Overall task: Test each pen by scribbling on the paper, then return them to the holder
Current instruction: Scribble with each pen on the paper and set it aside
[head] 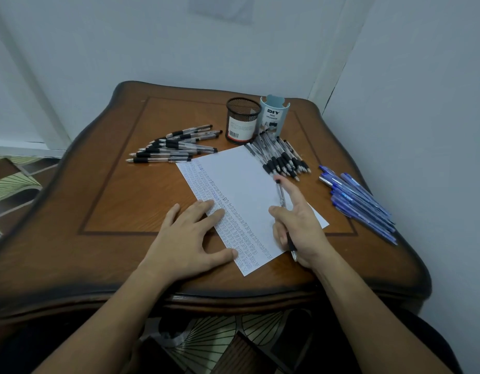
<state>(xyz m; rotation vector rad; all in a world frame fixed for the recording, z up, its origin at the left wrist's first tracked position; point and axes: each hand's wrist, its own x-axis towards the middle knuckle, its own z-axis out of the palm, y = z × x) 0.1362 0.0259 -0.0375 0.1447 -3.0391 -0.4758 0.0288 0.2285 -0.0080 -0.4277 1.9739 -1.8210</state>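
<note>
Black mesh holder [243, 120] beside pale-blue desk organizer [275, 117]

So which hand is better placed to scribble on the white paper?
Right. The right hand holds a clear black-grip pen over the white paper sheet; the left hand lies flat, pressing the sheet's edge.

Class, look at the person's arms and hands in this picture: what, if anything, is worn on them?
Nothing is worn. The left hand and the right hand are bare: no gloves, rings or markings show. Neither wrist carries a watch or bracelet, and both forearms are uncovered down to the picture's lower edge, with no sleeve in view.
</note>
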